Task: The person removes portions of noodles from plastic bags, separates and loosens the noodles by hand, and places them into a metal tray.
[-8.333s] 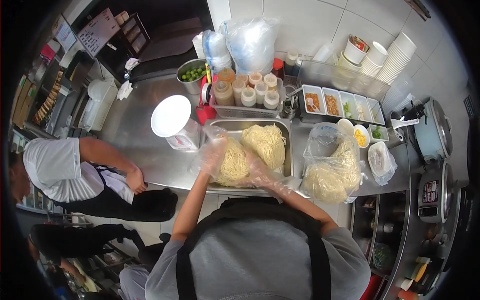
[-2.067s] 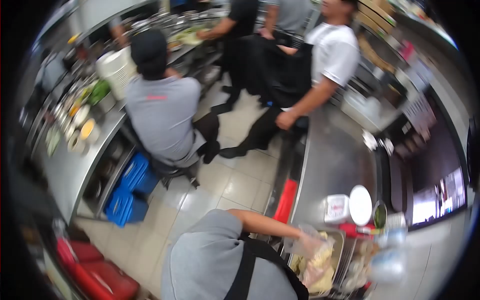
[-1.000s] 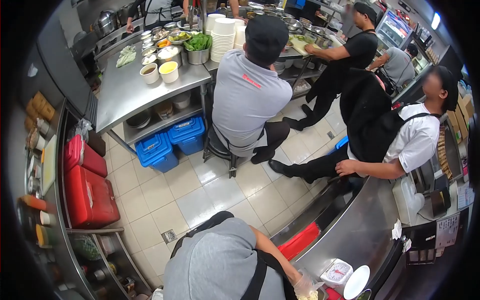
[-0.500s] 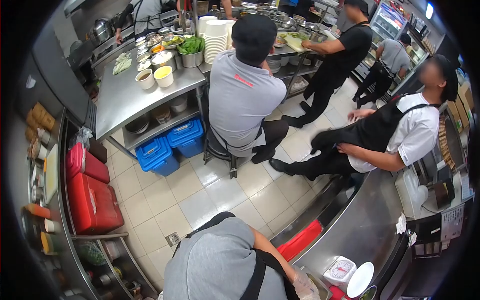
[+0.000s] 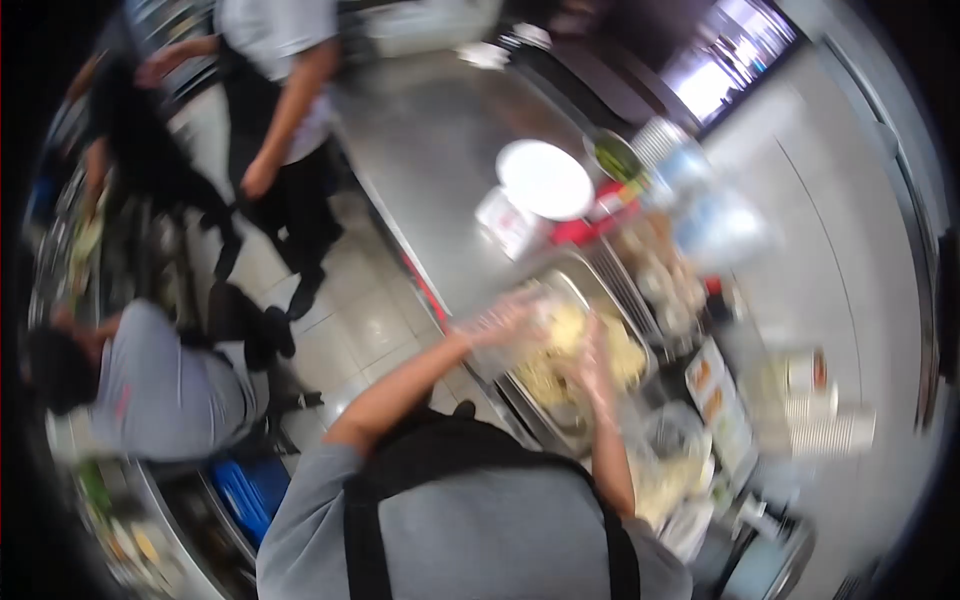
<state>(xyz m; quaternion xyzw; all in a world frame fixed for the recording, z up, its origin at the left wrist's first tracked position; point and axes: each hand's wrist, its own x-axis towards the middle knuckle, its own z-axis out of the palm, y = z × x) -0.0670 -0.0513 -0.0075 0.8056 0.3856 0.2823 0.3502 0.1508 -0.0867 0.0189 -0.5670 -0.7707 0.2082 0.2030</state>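
A metal pan (image 5: 582, 262) on the counter in front of me holds a pale yellow, shredded-looking food (image 5: 628, 355); its exact kind is blurred. My left hand (image 5: 512, 318), in a clear plastic glove, is over the pan's left side, beside a lump of the food. Motion smears its fingers, so its grip does not show. My right hand (image 5: 593, 360), also gloved, reaches into the pan from below with its fingers stretched out along the food. The lump lies between the two hands; whether either one grips it I cannot tell.
A white plate (image 5: 545, 180) and a white dial scale (image 5: 507, 224) stand beyond the pan, near a bowl of greens (image 5: 615, 157). Stacked cups (image 5: 832, 435) are at the right. Co-workers stand at the upper left; a seated person (image 5: 170, 380) is at the left.
My view has swung right and down from the kitchen floor to the counter. Both my gloved hands and the food pan are now in view; before, only one glove showed at the bottom edge.
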